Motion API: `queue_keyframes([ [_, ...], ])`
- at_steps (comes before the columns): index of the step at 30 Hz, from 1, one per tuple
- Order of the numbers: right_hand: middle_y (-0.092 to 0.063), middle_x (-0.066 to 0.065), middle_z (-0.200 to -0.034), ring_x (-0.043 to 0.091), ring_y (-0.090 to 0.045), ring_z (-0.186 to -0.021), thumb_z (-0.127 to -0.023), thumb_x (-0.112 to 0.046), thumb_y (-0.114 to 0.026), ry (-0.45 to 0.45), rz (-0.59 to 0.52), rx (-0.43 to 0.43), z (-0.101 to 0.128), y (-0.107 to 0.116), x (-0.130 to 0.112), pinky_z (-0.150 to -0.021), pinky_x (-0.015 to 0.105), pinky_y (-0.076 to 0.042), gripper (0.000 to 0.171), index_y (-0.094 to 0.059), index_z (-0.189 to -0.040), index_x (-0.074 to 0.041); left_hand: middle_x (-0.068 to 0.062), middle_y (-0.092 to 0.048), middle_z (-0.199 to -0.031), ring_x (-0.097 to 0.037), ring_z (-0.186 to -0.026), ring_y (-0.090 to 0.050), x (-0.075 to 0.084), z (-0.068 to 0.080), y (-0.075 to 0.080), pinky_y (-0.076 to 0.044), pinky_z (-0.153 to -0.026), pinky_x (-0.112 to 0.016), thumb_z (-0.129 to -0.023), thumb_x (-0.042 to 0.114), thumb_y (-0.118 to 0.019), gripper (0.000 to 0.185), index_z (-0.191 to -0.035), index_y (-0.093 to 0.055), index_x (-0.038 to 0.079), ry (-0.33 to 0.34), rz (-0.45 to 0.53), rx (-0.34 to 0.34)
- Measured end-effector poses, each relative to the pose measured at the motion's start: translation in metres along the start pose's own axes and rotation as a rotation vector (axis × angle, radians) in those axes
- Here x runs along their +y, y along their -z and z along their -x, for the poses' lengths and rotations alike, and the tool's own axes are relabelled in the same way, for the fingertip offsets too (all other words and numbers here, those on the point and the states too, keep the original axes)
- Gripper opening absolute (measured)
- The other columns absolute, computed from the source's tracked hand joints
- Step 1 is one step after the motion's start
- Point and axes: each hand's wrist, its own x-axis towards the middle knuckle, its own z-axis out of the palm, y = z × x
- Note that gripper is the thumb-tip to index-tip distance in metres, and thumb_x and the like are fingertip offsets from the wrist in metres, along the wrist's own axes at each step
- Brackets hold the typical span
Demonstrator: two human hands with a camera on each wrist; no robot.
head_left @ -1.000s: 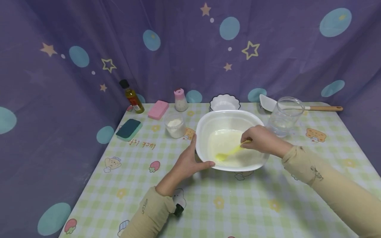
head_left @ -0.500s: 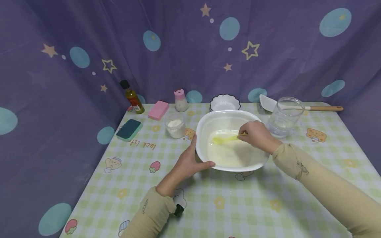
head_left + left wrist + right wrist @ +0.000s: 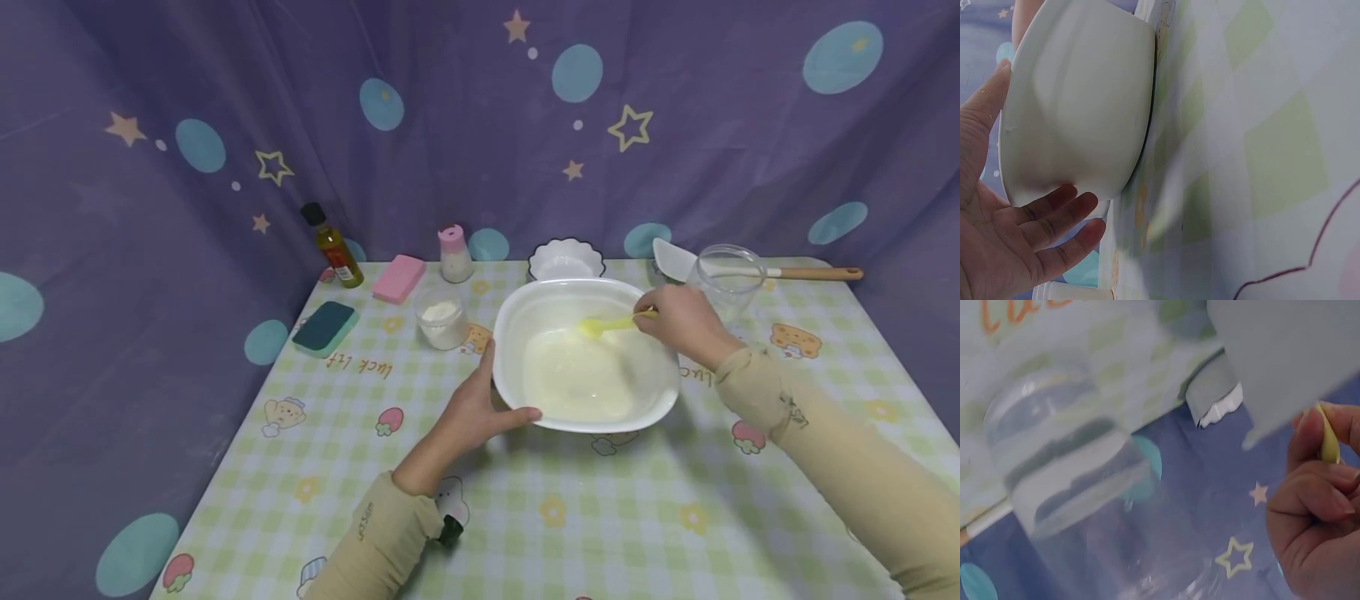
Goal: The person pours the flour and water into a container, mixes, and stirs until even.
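Observation:
In the head view, a white bowl [image 3: 512,367] with pale milky liquid [image 3: 573,379] stands on the table. My left hand [image 3: 474,408] steadies its near left corner: the thumb lies on the near rim and the index finger along the left side. The left wrist view shows several spread fingers [image 3: 1054,215] touching the outer wall. My right hand [image 3: 686,318] pinches the handle of a yellow spoon [image 3: 607,324] over the bowl's right rim. The spoon's head is at the back of the bowl; whether it touches the liquid I cannot tell.
Behind my right hand stands a clear jar [image 3: 727,279] beside a white spatula [image 3: 810,273]. A scalloped dish [image 3: 566,258] sits behind the bowl. Leftward are a cup of white powder [image 3: 442,323], a pink-topped shaker [image 3: 455,254], pink sponge [image 3: 399,278], green sponge [image 3: 326,327] and oil bottle [image 3: 333,248].
My right hand has swept the yellow spoon from the front left of the bowl towards the back, then to the right. The left hand and the bowl have stayed in place.

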Motion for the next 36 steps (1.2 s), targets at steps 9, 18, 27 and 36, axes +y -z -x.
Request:
queue_keyframes([
  [9,-0.073,0.015,-0.091,0.027,-0.066,-0.077,-0.088,-0.007,-0.067,0.007,0.043,-0.148,0.012,0.028,0.007,-0.075,0.049,-0.050,0.014,-0.076,-0.097,0.000,-0.002,-0.022,-0.160,-0.018,-0.142,-0.028,0.001,0.000,0.002,-0.027,-0.112,-0.045,-0.071,0.047,-0.085,0.126,-0.157,0.004,0.027,-0.001,-0.003,-0.003],
  [18,-0.071,0.000,-0.078,0.012,-0.054,-0.062,-0.084,-0.007,-0.070,0.073,0.033,-0.333,0.019,0.043,-0.002,-0.061,0.035,-0.048,0.009,-0.078,-0.082,-0.010,-0.001,-0.021,-0.160,-0.017,-0.142,-0.027,0.001,0.000,0.003,-0.027,-0.113,-0.044,-0.071,0.046,-0.086,0.126,-0.156,0.005,0.031,0.013,-0.001,-0.003],
  [27,-0.070,-0.006,-0.077,0.008,-0.058,-0.066,-0.084,-0.011,-0.074,0.167,-0.046,-0.413,0.021,0.023,-0.012,-0.063,0.031,-0.050,0.005,-0.078,-0.081,-0.013,0.000,-0.018,-0.161,-0.018,-0.143,-0.026,0.001,0.000,0.001,-0.027,-0.113,-0.045,-0.072,0.047,-0.085,0.125,-0.157,0.004,0.026,0.001,0.004,-0.005],
  [36,-0.071,-0.008,-0.078,0.007,-0.060,-0.068,-0.084,-0.014,-0.076,0.252,-0.061,-0.212,0.020,-0.015,-0.022,-0.068,0.035,-0.051,0.004,-0.078,-0.080,-0.015,0.000,-0.019,-0.161,-0.017,-0.142,-0.026,0.002,0.000,0.000,-0.027,-0.112,-0.045,-0.072,0.045,-0.085,0.125,-0.158,0.003,0.025,0.006,-0.001,-0.002],
])
